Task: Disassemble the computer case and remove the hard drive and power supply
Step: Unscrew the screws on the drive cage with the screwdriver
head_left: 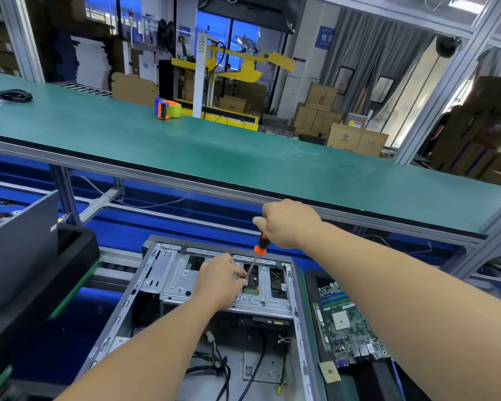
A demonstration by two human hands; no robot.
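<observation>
An open grey computer case (145,287) lies on its side in front of me, with a silver drive cage (174,273) at its far end. A hard drive (250,289) shows through a gap in the cage, green board visible. My right hand (289,224) grips the orange and black handle of a screwdriver (260,246), whose shaft slants down into the cage. My left hand (220,280) rests on the cage and pinches the shaft near its tip. Loose black cables (223,369) lie on the case floor. No power supply is visible.
A removed motherboard (350,322) lies in a black tray right of the case. A dark panel and black tray (26,267) stand at the left. Behind runs a raised green bench (214,140) carrying a tape dispenser (167,108) and a coiled black cord (9,95).
</observation>
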